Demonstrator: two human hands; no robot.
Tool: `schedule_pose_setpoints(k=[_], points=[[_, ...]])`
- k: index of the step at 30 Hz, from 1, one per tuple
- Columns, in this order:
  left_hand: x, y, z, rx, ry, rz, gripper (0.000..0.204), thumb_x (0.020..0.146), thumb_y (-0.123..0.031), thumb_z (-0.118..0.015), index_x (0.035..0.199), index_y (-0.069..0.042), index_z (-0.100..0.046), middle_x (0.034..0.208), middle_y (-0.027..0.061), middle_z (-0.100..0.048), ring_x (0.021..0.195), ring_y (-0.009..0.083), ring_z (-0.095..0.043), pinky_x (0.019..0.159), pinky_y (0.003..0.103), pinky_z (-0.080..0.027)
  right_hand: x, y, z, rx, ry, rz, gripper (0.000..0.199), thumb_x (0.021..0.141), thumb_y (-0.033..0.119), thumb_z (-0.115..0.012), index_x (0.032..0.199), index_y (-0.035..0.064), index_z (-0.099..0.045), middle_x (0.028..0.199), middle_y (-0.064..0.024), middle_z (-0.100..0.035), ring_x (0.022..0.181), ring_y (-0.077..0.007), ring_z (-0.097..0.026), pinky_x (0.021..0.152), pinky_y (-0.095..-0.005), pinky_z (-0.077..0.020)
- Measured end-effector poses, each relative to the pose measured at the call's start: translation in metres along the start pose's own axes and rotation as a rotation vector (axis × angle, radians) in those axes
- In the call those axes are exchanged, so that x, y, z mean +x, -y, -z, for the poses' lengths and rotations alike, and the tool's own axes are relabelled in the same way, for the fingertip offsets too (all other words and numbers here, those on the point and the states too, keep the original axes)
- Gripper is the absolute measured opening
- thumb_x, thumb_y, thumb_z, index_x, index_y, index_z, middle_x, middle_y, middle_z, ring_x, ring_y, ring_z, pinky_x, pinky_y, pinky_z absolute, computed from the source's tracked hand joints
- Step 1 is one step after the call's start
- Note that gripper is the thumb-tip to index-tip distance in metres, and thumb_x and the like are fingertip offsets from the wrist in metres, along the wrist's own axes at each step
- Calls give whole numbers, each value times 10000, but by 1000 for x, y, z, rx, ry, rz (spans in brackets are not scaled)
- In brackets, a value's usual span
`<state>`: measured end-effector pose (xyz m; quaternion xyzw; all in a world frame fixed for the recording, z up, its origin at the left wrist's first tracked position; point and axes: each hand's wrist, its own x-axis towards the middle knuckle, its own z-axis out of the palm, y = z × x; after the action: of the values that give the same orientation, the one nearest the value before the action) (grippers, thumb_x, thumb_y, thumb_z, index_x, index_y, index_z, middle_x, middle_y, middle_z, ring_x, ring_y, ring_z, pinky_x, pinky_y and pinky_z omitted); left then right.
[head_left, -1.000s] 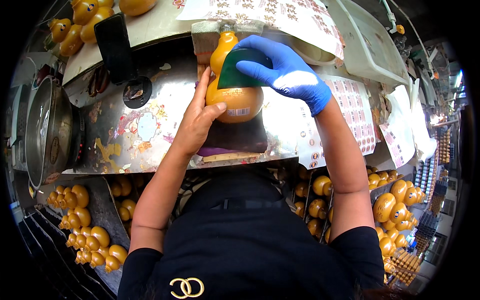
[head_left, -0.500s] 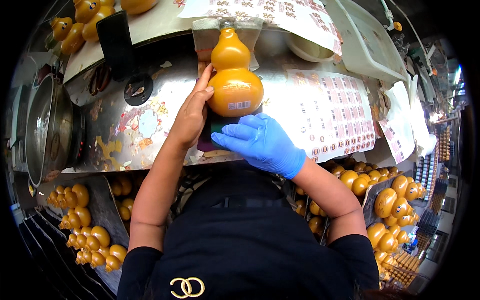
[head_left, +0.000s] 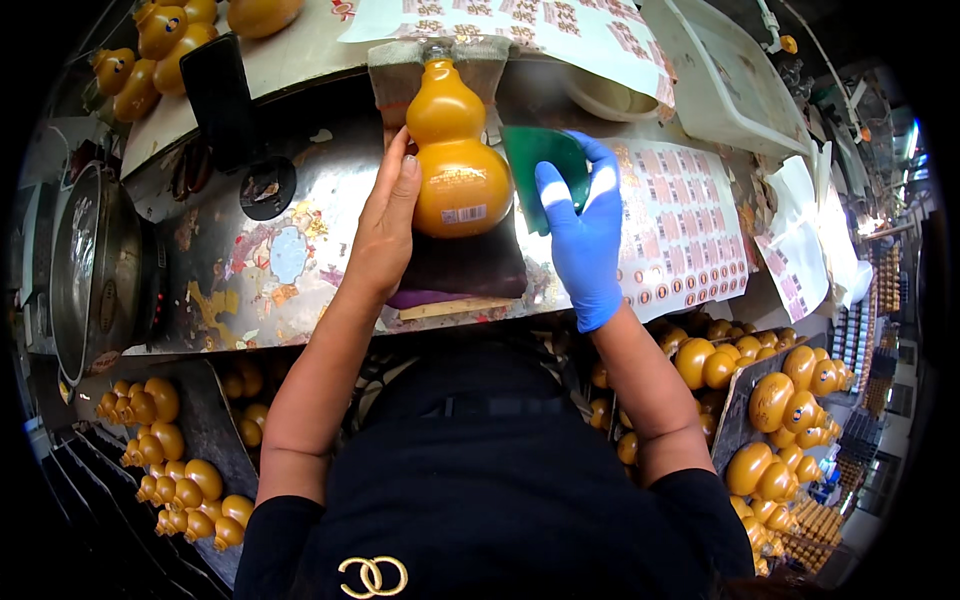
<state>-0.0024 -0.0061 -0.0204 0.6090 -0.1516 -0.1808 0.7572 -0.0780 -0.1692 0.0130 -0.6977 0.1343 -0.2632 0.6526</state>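
Observation:
A glossy mustard-yellow, gourd-shaped bottle (head_left: 458, 180) lies with its neck pointing away from me, its neck end over a pale folded cloth (head_left: 392, 72). A barcode and fine print show near its base. My left hand (head_left: 388, 215) is bare and grips the bottle's left side, thumb on top, some fingertips hidden behind it. In my right hand (head_left: 588, 240), which wears a blue glove, is a thin green flexible scraper (head_left: 532, 165), pinched between thumb and fingers just right of the bottle. Under the bottle's base end is a dark pad (head_left: 475, 268).
Printed label sheets (head_left: 680, 220) lie on the metal worktop's right. A metal pan (head_left: 85, 270) stands far left; a phone on a stand (head_left: 218, 95) is closer in. A white tub (head_left: 735, 85) sits back right. More gourd bottles (head_left: 185, 485) stand in racks below on both sides.
My right hand has moved right and up from below the bottle's base, bringing the green scraper into full view. My left hand stays at the bottle's side, its thumb slightly higher.

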Motion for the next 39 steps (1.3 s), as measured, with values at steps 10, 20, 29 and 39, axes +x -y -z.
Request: schedule_pose_setpoints(k=[10, 20, 29, 39], points=[[0, -1, 3, -128, 30, 55, 577, 1033, -346, -333, 1475, 7, -217, 1420, 167, -402, 1311, 218, -404, 1094, 307, -292, -19, -12, 19, -859, 628, 1080, 322, 697, 156, -658, 1014, 203, -691, 1060, 59, -643, 878, -162, -583, 696, -298, -423], [0, 1, 13, -48, 52, 48, 642, 1017, -420, -341, 1486, -7, -192, 1462, 174, -337, 1358, 244, -331, 1115, 333, -245, 48, 27, -7, -249, 483, 48, 287, 847, 80, -669, 1121, 20, -606, 1027, -112, -645, 934, -196, -641, 832, -284, -506], [-18, -4, 17, 856, 42, -414, 947, 657, -94, -798, 1455, -47, -288, 1364, 170, -444, 1280, 311, -423, 1071, 383, -330, 80, -51, 52, 739, 51, -635, 365, 912, 411, -597, 700, 114, -592, 706, -24, -605, 610, -158, -587, 577, -284, -487], [-14, 2, -5, 923, -65, -537, 990, 622, -84, -834, 1448, -66, -288, 1393, 167, -362, 1304, 341, -356, 1089, 413, -300, 131, -85, 113, 879, -513, -395, 337, 860, 448, -662, 927, 138, -548, 775, 21, -497, 472, -94, -424, 428, -234, -336]])
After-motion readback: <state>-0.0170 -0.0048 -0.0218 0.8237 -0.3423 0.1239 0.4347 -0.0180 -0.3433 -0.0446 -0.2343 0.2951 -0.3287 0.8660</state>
